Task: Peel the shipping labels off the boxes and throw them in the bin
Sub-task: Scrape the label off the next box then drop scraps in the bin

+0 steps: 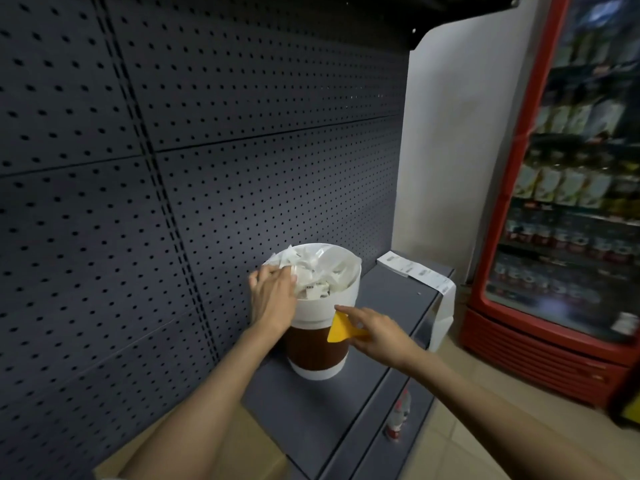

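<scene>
Head view: left hand (273, 292) presses peeled labels (311, 271) down into the full bin (322, 306) on the shelf (311, 410), fingers fairly straight, likely making room. Right hand (377, 332) pinches a yellow scraper (341, 329) near the bin, ready for more peeling.

A dark grey perforated metal back panel (214, 140) fills the left and centre, split by slotted vertical uprights. Below it runs a dark grey metal shelf (322, 420), its right edge meeting a plain cream wall section (460, 133). Farther right stands a red-framed glass-door drinks fridge (568, 202), its shelves stocked with what look like bottles and cans, blurred. The floor is pale beige tile (485, 441). Light is dim.
</scene>
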